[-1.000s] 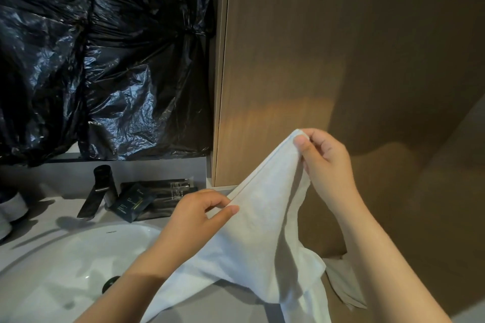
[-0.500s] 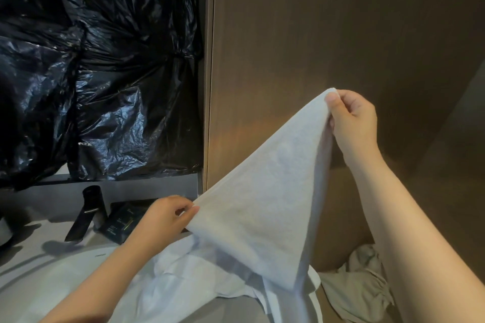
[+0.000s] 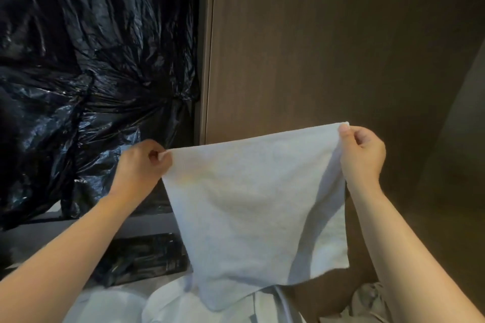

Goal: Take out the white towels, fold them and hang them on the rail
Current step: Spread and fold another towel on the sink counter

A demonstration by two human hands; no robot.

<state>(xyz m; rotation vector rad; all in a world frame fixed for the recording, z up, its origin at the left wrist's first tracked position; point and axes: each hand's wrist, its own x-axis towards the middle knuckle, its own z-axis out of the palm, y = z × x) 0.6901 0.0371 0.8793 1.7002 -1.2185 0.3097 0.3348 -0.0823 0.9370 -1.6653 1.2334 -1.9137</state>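
Against a brown wood panel point(image 3: 328, 47) and crumpled black plastic sheeting point(image 3: 91, 73), you hold a white towel point(image 3: 252, 204) stretched out in the air, your left hand point(image 3: 141, 165) and right hand point(image 3: 363, 151) each pinching a top corner.

Wooden panel point(image 3: 328, 60) stands close behind the towel point(image 3: 252, 204)

Looked like a bathroom vanity corner, possibly hotel. Noted wood-grain wall panel point(image 3: 328, 60) at right, black plastic sheeting point(image 3: 91, 86) covering the wall at left, grey ledge point(image 3: 147, 225) beneath it, dark wrapped packets point(image 3: 147, 257) below that, white towel point(image 3: 249, 204) spread in front, more white cloth point(image 3: 168, 307) heaped below.
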